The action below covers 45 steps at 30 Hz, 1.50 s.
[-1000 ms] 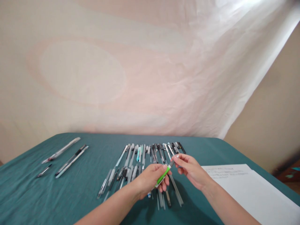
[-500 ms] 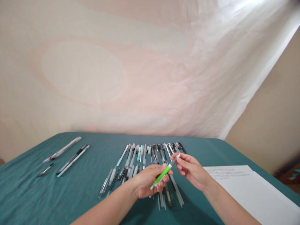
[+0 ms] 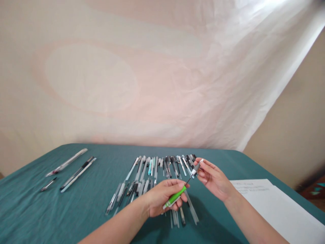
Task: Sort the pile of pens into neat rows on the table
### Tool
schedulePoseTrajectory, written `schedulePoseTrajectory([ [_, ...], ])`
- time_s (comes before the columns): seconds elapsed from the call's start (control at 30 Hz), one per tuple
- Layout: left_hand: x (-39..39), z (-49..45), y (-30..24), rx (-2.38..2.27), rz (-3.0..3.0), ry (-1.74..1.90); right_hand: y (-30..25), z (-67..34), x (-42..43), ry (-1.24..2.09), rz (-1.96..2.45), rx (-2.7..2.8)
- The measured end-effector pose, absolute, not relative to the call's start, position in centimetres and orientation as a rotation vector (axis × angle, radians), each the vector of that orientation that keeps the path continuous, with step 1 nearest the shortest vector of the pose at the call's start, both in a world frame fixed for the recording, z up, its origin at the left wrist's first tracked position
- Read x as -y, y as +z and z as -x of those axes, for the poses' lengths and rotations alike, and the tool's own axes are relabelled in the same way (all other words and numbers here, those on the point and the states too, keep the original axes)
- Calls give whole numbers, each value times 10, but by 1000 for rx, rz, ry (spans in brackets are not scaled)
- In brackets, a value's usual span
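Note:
My left hand (image 3: pixel 165 198) is closed round the green pen barrel (image 3: pixel 175 197), which slants up to the right. In my right hand (image 3: pixel 213 178), the fingertips pinch the pen's grey front grip (image 3: pixel 196 168) with its white tip. The two pen parts are apart, and a thin dark refill (image 3: pixel 188 180) shows in the gap between them. Below and behind my hands lie several rows of pens and pen parts (image 3: pixel 141 169), grey, black, white and pale blue; my hands cover some of them.
At the left of the green tablecloth (image 3: pixel 106 173) lie a long clear pen (image 3: pixel 67 162), a dark pen beside a pale blue one (image 3: pixel 78 174), and a short dark piece (image 3: pixel 48 184). White paper (image 3: pixel 276 210) with handwriting is at the right. A pale curtain (image 3: pixel 152 84) hangs behind.
My right hand has moved up and right, drawing the grey grip away from the green barrel. The refill has come into sight between them. My left hand has stayed nearly still.

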State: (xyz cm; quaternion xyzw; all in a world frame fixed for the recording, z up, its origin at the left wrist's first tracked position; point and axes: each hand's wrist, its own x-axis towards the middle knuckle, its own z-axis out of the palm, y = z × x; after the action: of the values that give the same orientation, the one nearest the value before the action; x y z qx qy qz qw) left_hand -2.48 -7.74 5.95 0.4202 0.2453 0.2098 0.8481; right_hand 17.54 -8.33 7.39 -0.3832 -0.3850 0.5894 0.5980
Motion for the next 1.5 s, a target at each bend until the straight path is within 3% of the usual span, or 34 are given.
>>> schedulePoseTrajectory([
  [0.37,74,24,53,-568,-892,497,75,-201,73,1183,986,887],
  [0.57,71,22,52,-604,-830,592,37,-202,65,1289,1338,1226],
  [0.87,71,21,48,-647,-841,601,-4,-182,61,1098,1453,1479],
  [1.2,72,21,49,-655,-860,608,17,-179,67,1055,1403,1478],
  [1.5,76,18,49,-667,-907,582,55,-156,86,1417,1079,1147],
])
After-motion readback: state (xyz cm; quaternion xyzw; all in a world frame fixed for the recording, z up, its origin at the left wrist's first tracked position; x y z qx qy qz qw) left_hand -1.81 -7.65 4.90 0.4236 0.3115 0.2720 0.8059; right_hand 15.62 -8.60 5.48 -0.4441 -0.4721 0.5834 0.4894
